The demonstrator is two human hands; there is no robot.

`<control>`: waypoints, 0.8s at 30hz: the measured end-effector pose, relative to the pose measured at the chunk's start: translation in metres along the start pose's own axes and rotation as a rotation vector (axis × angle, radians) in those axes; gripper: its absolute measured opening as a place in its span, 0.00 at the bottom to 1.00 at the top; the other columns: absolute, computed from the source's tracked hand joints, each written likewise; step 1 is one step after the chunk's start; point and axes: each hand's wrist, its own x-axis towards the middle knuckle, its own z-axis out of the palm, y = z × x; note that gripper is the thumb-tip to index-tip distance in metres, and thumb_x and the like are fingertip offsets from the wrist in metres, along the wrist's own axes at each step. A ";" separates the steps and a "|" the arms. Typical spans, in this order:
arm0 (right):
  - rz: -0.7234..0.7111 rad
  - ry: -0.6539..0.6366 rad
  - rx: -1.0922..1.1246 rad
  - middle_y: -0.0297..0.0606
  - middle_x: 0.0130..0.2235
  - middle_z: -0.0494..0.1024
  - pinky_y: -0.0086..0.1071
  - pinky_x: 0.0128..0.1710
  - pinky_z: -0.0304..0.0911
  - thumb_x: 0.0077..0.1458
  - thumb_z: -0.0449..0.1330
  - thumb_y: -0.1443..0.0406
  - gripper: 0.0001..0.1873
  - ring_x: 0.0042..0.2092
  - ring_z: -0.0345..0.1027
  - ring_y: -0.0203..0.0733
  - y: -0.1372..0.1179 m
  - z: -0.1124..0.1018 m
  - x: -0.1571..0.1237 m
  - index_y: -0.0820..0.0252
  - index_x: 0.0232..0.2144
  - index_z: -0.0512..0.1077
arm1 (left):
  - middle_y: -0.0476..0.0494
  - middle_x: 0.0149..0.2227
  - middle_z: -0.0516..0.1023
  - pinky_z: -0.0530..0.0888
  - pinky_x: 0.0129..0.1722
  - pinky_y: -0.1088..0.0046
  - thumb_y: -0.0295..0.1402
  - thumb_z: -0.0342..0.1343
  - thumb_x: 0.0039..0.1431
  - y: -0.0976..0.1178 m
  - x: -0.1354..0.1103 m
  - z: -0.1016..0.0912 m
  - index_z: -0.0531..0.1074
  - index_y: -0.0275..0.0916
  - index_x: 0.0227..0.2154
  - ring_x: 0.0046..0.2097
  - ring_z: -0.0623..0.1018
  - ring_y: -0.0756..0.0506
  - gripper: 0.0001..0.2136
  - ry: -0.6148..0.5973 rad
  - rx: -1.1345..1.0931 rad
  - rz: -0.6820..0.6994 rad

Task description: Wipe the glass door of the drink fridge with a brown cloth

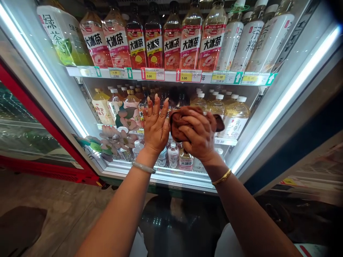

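My right hand [198, 134] grips a bunched brown cloth [178, 125], its fingers curled over the folds. The cloth is in front of the glass door of a lit drinks fridge, and I cannot tell how firmly it presses on the pane. Just left of it, my left hand [157, 125] is raised with fingers stretched upward and nothing in it. Its palm faces the glass, close to the cloth. Behind both hands, bottles on the middle shelf are partly hidden. A flower decal [118, 137] shows on the glass to the left.
Iced tea bottles [171, 43] line the upper shelf above a strip of price tags [150, 74]. Clear-topped bottles [237, 116] stand at the middle right, smaller bottles [173, 155] below. A red-framed fridge [53, 132] adjoins on the left. Grey floor [69, 210] shows below.
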 end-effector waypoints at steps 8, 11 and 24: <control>0.188 0.075 -0.023 0.35 0.64 0.72 0.55 0.74 0.38 0.57 0.59 0.63 0.20 0.72 0.53 0.51 -0.024 0.015 0.019 0.48 0.52 0.74 | 0.45 0.77 0.46 0.42 0.76 0.58 0.44 0.32 0.75 -0.006 -0.003 -0.008 0.47 0.44 0.75 0.77 0.43 0.46 0.28 0.030 -0.014 0.070; 0.015 -0.024 0.066 0.32 0.60 0.77 0.49 0.76 0.35 0.59 0.61 0.64 0.15 0.69 0.60 0.44 -0.037 0.026 0.005 0.48 0.49 0.76 | 0.44 0.77 0.46 0.42 0.76 0.59 0.43 0.32 0.76 -0.018 -0.007 -0.014 0.47 0.43 0.75 0.77 0.43 0.44 0.28 0.043 0.016 0.073; 0.102 0.031 0.053 0.34 0.60 0.77 0.52 0.75 0.37 0.58 0.62 0.64 0.15 0.69 0.60 0.48 -0.054 0.036 0.003 0.50 0.48 0.75 | 0.45 0.77 0.44 0.38 0.76 0.57 0.43 0.30 0.76 -0.022 -0.012 -0.012 0.51 0.41 0.74 0.78 0.41 0.44 0.29 0.058 0.071 -0.075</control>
